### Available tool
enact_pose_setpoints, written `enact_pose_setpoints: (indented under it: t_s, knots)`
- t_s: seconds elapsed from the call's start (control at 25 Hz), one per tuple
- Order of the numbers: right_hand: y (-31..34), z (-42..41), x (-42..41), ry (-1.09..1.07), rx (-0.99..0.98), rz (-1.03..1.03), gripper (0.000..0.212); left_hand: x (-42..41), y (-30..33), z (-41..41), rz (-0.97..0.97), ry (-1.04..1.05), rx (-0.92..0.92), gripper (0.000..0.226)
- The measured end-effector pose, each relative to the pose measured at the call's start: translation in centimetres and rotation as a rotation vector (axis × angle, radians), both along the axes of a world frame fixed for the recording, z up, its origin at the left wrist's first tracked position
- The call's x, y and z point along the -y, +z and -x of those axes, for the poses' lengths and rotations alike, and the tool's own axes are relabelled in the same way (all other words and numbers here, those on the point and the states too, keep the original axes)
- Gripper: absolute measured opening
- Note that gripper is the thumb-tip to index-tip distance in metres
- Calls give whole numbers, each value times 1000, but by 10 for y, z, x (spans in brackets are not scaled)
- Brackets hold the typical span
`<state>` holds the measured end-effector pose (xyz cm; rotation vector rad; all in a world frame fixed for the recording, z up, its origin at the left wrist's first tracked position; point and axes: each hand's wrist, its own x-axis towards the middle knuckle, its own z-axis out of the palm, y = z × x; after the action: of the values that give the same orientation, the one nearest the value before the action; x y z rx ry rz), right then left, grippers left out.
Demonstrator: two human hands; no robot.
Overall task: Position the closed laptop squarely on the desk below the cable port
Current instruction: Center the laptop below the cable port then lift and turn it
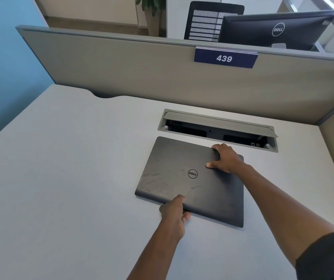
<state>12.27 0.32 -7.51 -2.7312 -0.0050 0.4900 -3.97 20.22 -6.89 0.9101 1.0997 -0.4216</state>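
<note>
A closed dark grey laptop [174,178] with a round logo lies flat on the pale grey desk [71,168], just in front of the cable port [218,130], whose lid stands open. The laptop's far edge runs nearly parallel to the port, a narrow gap apart. My left hand [174,211] grips the laptop's near edge, thumb on top and fingers underneath. My right hand [225,158] holds the far right corner, with fingers curled over the far edge and the thumb pressed on the lid.
A grey partition [121,65] with a blue "439" sign [224,58] stands behind the port. A second partition closes the right side. A monitor's back [273,29] and an office chair [206,19] rise beyond it. A curved cutout [103,94] notches the desk's far left edge.
</note>
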Motion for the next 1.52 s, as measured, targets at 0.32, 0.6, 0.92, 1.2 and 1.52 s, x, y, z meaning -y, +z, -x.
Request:
enact_pose_setpoints:
  t_s: [0.32, 0.6, 0.92, 1.2, 1.52]
  knots:
    - [-1, 30, 20, -211, -15, -136, 64, -11, -7, 14, -77, -111, 80, 46]
    - [0, 71, 32, -327, -26, -191, 49, -35, 2, 5, -249, -282, 157, 30]
    - [-1, 125, 14, -508, -10, -289, 27, -63, 12, -21, -368, -328, 246, 31]
    - [5, 169, -12, -708, 15, -452, 22, -70, 26, -57, -402, -428, 300, 27]
    - [-8, 204, -55, -870, 35, -544, 21, -65, 27, -99, -653, -660, 348, 27]
